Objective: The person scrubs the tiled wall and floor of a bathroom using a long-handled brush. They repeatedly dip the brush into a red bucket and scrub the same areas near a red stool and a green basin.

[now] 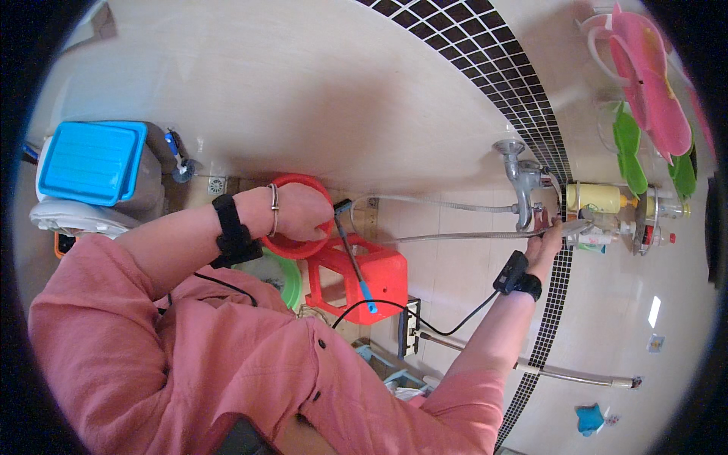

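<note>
My left hand (pixel 299 212), with a bracelet and a black strap on its arm, is closed on the rim of a red basin (pixel 292 181). Much of the basin is hidden behind the hand and forearm. Out to the right, my right hand (pixel 544 241) is closed around the handle of a shower head (pixel 578 226), beside the wall. A metal hose (pixel 470 236) runs up to that hand. Close by its fingers is a chrome tap (pixel 522 182) mounted on the wall. Its fingers are partly hidden.
Below the basin are a green basin (pixel 287 280), a red plastic stool (pixel 387 273) and a brush with a blue handle tip (pixel 356 265). A blue-lidded bin (pixel 95 163) stands left. Bottles (pixel 595 199) and hanging slippers (pixel 652 83) line the right wall.
</note>
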Demonstrator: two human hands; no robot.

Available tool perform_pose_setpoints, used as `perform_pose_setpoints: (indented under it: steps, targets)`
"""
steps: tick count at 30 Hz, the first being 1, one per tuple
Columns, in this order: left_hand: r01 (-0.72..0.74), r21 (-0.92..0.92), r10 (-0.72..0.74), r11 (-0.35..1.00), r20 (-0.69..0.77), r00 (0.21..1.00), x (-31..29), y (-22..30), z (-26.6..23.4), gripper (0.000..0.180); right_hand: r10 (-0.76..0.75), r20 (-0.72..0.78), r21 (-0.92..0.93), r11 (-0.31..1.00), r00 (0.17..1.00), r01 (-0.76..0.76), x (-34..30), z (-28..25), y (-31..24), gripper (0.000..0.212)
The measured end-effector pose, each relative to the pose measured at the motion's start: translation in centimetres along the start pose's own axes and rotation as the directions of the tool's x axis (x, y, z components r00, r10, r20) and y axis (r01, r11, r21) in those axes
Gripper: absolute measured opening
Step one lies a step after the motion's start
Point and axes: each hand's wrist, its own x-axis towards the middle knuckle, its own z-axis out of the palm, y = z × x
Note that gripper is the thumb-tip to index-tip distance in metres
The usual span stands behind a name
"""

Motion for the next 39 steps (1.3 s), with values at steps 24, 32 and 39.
perform_pose_setpoints:
  steps: [24,32,39]
  targets:
    - [0.113,0.049,-0.112,0.992,-0.014,0.994,-3.2,1.0,2.2,0.032,-0.214,-0.142,-0.033,0.977,0.966,0.212,-2.8,-0.4,-1.1,0.019]
    - [0.167,0.079,-0.165,0.983,-0.037,0.986,-7.2,7.6,7.0,0.029,0.133,-0.057,0.043,0.99,0.989,-0.131,-13.5,-11.4,5.6,0.015]
    - [0.152,0.077,-0.154,0.985,0.029,0.988,-11.2,13.8,13.0,0.031,0.067,0.111,0.154,0.984,0.992,-0.084,-22.6,-16.0,8.7,0.011]
